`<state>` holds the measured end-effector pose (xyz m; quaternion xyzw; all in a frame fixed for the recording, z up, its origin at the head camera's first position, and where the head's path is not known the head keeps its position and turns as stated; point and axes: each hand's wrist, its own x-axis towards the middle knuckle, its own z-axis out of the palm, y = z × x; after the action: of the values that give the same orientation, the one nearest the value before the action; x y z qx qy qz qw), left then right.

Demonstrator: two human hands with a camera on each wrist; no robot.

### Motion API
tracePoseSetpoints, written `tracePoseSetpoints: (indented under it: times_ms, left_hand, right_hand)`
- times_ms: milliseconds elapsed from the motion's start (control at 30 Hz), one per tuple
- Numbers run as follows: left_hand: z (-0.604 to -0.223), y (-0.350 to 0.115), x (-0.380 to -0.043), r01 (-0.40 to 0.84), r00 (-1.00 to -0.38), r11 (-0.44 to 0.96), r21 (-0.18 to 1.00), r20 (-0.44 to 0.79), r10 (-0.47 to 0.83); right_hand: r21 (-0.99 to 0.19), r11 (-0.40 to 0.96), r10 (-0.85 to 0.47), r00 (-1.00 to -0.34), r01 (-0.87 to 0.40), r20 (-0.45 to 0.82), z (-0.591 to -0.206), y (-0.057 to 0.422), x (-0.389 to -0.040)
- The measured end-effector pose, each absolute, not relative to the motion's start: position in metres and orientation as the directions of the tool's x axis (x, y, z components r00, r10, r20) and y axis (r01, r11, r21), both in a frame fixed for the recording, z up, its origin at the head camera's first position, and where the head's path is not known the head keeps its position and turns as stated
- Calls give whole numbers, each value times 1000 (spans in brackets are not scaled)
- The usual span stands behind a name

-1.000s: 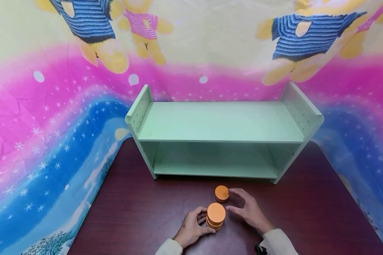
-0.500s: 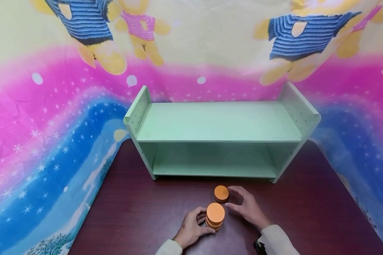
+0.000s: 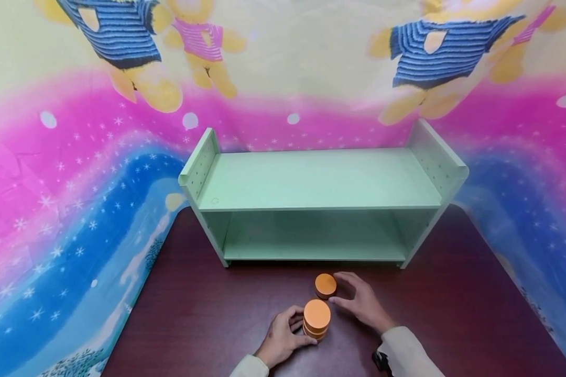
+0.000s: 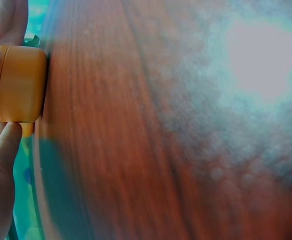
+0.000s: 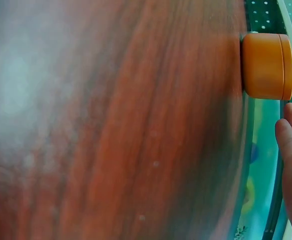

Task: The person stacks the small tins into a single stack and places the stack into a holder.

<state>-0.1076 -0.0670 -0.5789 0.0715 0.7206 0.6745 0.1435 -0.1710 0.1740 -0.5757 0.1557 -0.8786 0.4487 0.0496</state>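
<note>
On the dark table stand orange round containers, each with a flat top. My left hand holds the nearer, taller-looking orange round container, its thumb on the near side and fingers on the far side. In the left wrist view a seam below the lid shows on the orange container. My right hand is at the right side of the smaller-looking orange container, fingertips and thumb spread right at its rim. The right wrist view shows relaxed fingers just beside an upright container.
Behind the containers stands a pale green two-level shelf with raised side panels. The dark red-brown table runs to both sides. A printed cloth with bears and snowflakes hangs behind and beside it.
My right thumb and fingers have come slightly closer to the farther container. The left hand keeps its grip on the nearer one. The head view has drifted slightly.
</note>
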Motion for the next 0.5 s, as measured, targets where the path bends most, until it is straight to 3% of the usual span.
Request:
tracePoseSetpoints:
  times_ms: [500]
  left_hand:
    - [-577, -67, -107, -107, -946, 70, 992, -123, 299]
  right_hand:
    - [-787, 548, -219, -957, -283, 192, -580, 174, -177]
